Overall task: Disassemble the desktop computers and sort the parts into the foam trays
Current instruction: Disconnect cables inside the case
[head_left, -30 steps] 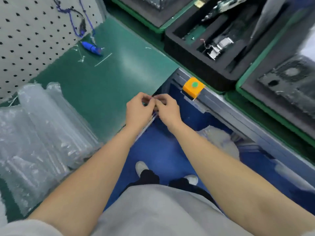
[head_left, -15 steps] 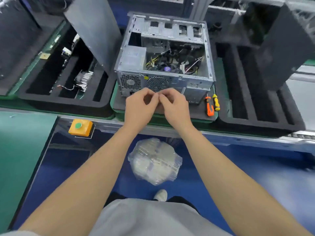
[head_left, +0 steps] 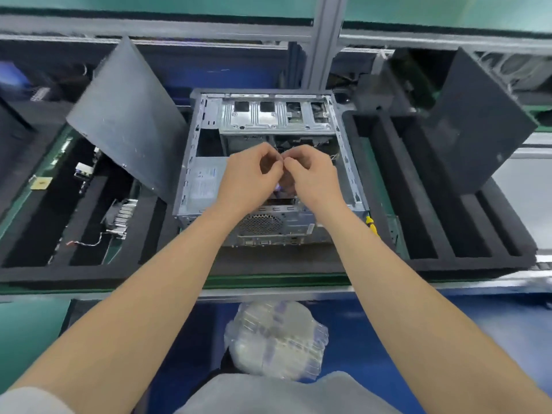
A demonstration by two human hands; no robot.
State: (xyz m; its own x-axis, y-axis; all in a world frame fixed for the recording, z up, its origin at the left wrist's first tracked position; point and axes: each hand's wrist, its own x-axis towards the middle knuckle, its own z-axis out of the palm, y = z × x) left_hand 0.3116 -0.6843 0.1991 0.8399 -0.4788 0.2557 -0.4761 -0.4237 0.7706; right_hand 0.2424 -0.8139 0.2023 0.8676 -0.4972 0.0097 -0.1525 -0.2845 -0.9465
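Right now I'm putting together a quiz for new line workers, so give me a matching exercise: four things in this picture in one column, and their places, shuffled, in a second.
Things
1. open grey metal computer case
2. finned silver heatsink
3. yellow-handled screwdriver
4. clear plastic-wrapped bundle

Places
A. on the blue floor
B. in the left black foam tray
C. dead centre, opened up
D. just right of the case

Pairs: 1-C, 2-B, 3-D, 4-A

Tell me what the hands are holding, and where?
Cannot tell: left hand and right hand pinch fingertips together over the computer case, hiding anything between.
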